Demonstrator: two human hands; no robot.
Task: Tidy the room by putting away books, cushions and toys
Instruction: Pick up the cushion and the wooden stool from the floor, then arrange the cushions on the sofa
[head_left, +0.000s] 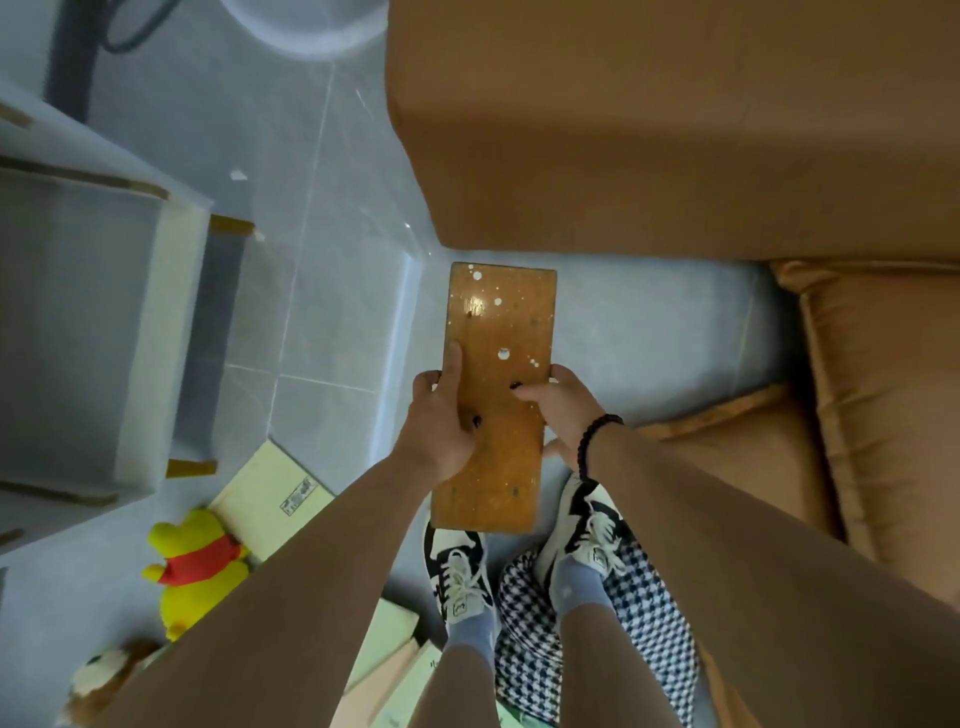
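Observation:
I hold a long brown wooden board (496, 384), speckled with white paint spots, flat in front of me above the floor. My left hand (441, 421) grips its left edge with the thumb on top. My right hand (561, 410) grips its right edge, a dark bead bracelet on that wrist. A yellow plush bear in a red shirt (195, 566) lies on the floor at lower left. Pale books (270, 499) lie next to it, and more books (395, 670) lie near my feet. A checked black-and-white cushion (644, 613) is under my right shoe.
A brown sofa (675, 130) fills the upper right, with brown cushions (883, 395) on the floor at right. A grey-and-cream armchair (78, 338) stands at left. A brown-and-white plush (98, 675) lies at the bottom left. Grey tile floor (322, 260) runs between.

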